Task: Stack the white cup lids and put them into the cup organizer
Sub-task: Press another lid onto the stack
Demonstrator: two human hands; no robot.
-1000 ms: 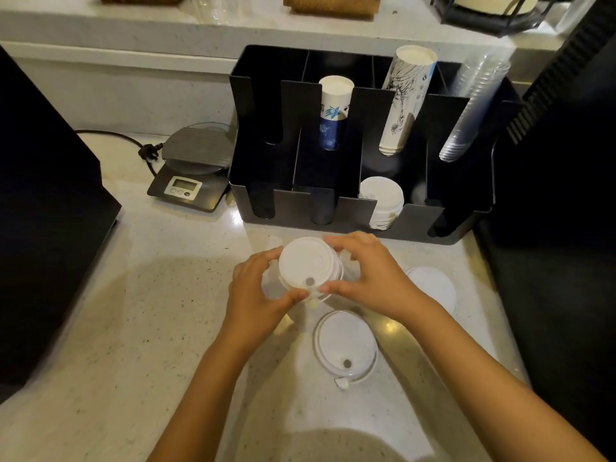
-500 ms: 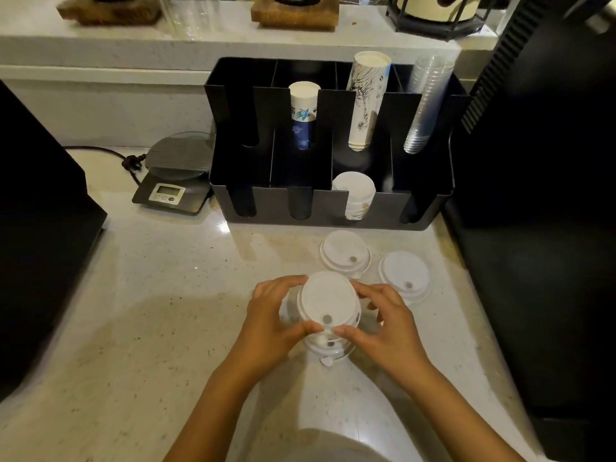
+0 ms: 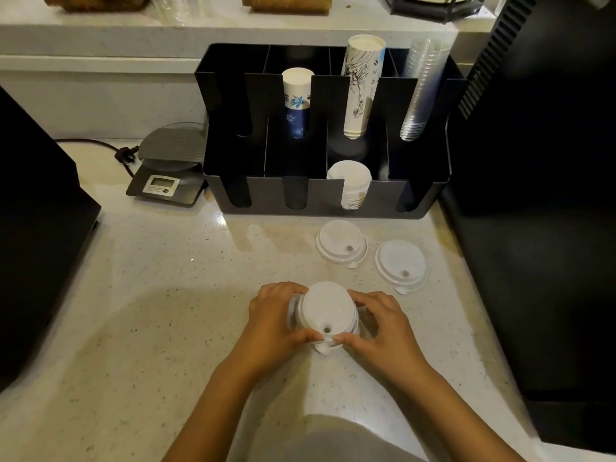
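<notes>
Both hands hold a short stack of white lids (image 3: pixel 326 311) on the counter (image 3: pixel 160 295): the left hand (image 3: pixel 273 323) cups its left side, the right hand (image 3: pixel 376 323) its right, thumbs and fingertips pinching the rim. Beyond the grip and slightly to its right, two loose lids (image 3: pixel 340 243) (image 3: pixel 400 265) lie apart, not yet gathered. Farther past them, the black cup organizer (image 3: pixel 383 198) already has a lid stack (image 3: pixel 350 181) in one front slot. So stacking looks partly done; collecting two lids and slotting the held stack remain.
</notes>
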